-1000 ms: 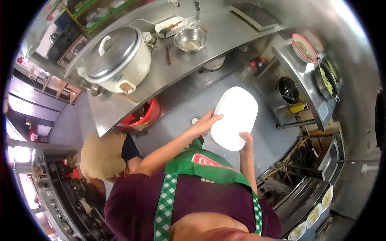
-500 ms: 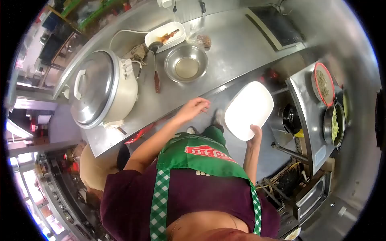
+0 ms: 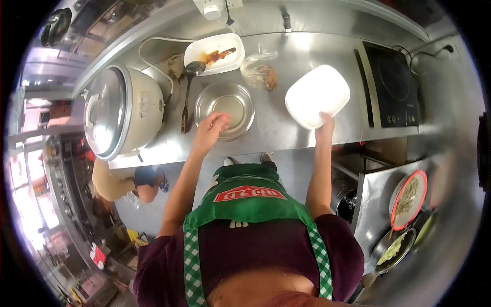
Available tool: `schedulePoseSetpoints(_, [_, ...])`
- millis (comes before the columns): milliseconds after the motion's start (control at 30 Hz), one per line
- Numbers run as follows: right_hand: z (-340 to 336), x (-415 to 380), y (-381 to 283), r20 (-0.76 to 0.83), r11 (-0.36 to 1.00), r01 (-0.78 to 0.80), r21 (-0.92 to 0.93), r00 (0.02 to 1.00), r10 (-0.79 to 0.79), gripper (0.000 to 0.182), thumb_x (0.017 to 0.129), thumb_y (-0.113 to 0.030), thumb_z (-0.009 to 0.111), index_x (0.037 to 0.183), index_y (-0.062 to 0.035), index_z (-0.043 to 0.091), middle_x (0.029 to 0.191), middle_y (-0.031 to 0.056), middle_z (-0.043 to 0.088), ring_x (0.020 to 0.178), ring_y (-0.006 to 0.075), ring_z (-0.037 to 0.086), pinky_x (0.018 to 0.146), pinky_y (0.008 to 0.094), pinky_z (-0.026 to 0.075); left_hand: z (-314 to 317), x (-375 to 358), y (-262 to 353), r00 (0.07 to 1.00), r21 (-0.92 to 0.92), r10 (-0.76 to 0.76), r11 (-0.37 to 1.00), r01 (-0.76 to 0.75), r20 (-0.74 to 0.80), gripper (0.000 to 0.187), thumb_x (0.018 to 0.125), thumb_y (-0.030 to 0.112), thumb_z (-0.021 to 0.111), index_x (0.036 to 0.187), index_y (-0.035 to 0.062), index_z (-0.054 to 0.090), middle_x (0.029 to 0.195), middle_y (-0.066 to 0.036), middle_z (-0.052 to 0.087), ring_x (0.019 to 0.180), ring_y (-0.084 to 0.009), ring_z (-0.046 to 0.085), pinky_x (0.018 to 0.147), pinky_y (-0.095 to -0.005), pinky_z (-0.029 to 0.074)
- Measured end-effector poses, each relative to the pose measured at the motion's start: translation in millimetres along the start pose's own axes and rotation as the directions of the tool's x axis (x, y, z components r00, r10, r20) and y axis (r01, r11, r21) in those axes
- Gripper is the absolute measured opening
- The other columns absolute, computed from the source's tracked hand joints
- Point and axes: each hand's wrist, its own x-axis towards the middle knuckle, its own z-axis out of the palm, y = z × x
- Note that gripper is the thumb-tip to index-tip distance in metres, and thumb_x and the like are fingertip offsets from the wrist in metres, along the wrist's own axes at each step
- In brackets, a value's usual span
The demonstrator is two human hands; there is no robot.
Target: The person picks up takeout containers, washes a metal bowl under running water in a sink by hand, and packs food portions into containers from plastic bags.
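My right hand (image 3: 325, 126) grips the near edge of a white rectangular dish (image 3: 318, 96), which is over the steel counter's right part. Over the near rim of a steel bowl (image 3: 244, 105) is my left hand (image 3: 213, 124), its fingers curled together; whether they hold anything is hidden. A ladle (image 3: 187, 97) with a brown handle lies left of the bowl, its head at the edge of a white tray (image 3: 221, 62) with brown sauce in it. Behind the bowl, to the right, lies a clear plastic bag (image 3: 266, 77) with something brown inside.
A large rice cooker (image 3: 146, 110) stands at the counter's left end, an induction cooker (image 3: 393, 84) at the right. Lower right, a red-rimmed bowl (image 3: 410, 198) and a pan of green vegetables (image 3: 393, 250) sit on another surface. Another person's arm (image 3: 110, 181) shows at left.
The view has turned towards the counter. The white dish, in my right hand, has gone from beside the counter to over it. My left hand has moved to the steel bowl.
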Motion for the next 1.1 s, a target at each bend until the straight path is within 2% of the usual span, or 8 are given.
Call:
schedulePoseSetpoints(167, [36.4,81.4,16.8,0.052,0.995,-0.048,0.089,0.998,0.044,0.049,0.065,-0.003,0.054,0.110,0.0090,0.040,0.105,0.0142,0.048,0.100,0.0266,0.047,0.088,0.0355,0.037,16.7,35.1,23.2,0.984,0.360,0.175,0.921,-0.147,-0.046,0.023,0.082,0.019,0.050,0.096,0.0024,0.056,0.083,-0.010,0.061,0.075,-0.0169,0.058,0.065,-0.0264,0.044])
schedulePoseSetpoints(300, [69.0,116.1,24.1,0.035,0.990,-0.067,0.122,0.997,0.063,0.041,0.066,-0.003,0.054,0.105,0.0060,0.044,0.105,0.0126,0.048,0.099,0.0260,0.047,0.087,0.0355,0.038,33.2,124.1,25.1,0.963,0.696,0.261,0.681,-0.229,0.061,0.030,0.079,0.020,0.051,0.108,0.0090,0.051,0.091,-0.012,0.059,0.082,-0.0275,0.056,0.072,-0.0360,0.044])
schedulePoseSetpoints(367, [64.6,113.0,27.4,0.022,0.988,-0.057,0.141,0.998,0.055,0.040,0.067,-0.002,0.054,0.105,0.0054,0.044,0.105,0.0125,0.048,0.099,0.0262,0.047,0.087,0.0361,0.038,48.1,166.6,1.1,0.970,0.837,0.215,0.507,-0.208,0.111,0.033,0.078,0.019,0.051,0.110,0.0125,0.048,0.089,-0.012,0.059,0.084,-0.0264,0.056,0.073,-0.0371,0.043])
schedulePoseSetpoints(433, [74.7,117.4,32.8,0.028,0.982,-0.087,0.167,0.996,0.083,0.041,0.068,-0.002,0.052,0.107,0.0055,0.043,0.106,0.0129,0.048,0.100,0.0268,0.047,0.088,0.0372,0.039,56.1,194.1,1.6,0.989,0.928,-0.008,0.348,-0.135,0.147,0.035,0.075,0.018,0.052,0.109,0.0157,0.049,0.088,-0.011,0.059,0.085,-0.0262,0.057,0.074,-0.0378,0.042])
schedulePoseSetpoints(600, [83.7,115.0,32.0,0.101,0.968,-0.143,0.208,0.987,0.125,0.050,0.069,-0.001,0.047,0.117,0.0055,0.034,0.114,0.0159,0.043,0.106,0.0296,0.044,0.091,0.0423,0.036,67.3,229.6,-29.4,0.994,0.994,-0.077,0.084,-0.067,0.074,0.023,0.073,0.018,0.054,0.095,0.0140,0.060,0.085,-0.009,0.062,0.086,-0.0224,0.059,0.071,-0.0375,0.044])
schedulePoseSetpoints(800, [98.3,107.1,22.4,0.086,0.970,-0.163,0.181,0.985,0.150,0.056,0.069,0.000,0.048,0.121,0.0046,0.029,0.117,0.0160,0.040,0.108,0.0296,0.042,0.092,0.0423,0.035,42.1,214.6,2.8,0.995,0.889,0.054,0.448,-0.098,0.082,0.026,0.069,0.025,0.053,0.087,0.0078,0.061,0.085,-0.013,0.060,0.085,-0.0280,0.057,0.073,-0.0374,0.045])
schedulePoseSetpoints(900, [99.2,114.5,31.3,0.089,0.980,-0.139,0.145,0.988,0.127,0.056,0.068,0.002,0.049,0.121,0.0041,0.030,0.117,0.0150,0.040,0.107,0.0296,0.042,0.092,0.0427,0.036,19.2,184.9,23.7,0.953,0.723,0.303,0.651,-0.232,0.033,0.030,0.066,0.027,0.053,0.085,0.0050,0.060,0.084,-0.014,0.060,0.082,-0.0309,0.056,0.072,-0.0369,0.045])
schedulePoseSetpoints(1100, [114.1,122.3,50.2,0.118,0.968,-0.181,0.173,0.980,0.162,0.053,0.068,0.002,0.048,0.118,0.0038,0.033,0.115,0.0143,0.042,0.106,0.0297,0.043,0.092,0.0428,0.036,-67.8,86.7,70.7,0.877,0.578,0.217,0.812,0.082,-0.429,0.022,0.068,0.018,0.056,0.081,0.0011,0.059,0.070,-0.016,0.057,0.064,-0.0279,0.056,0.060,-0.0332,0.044])
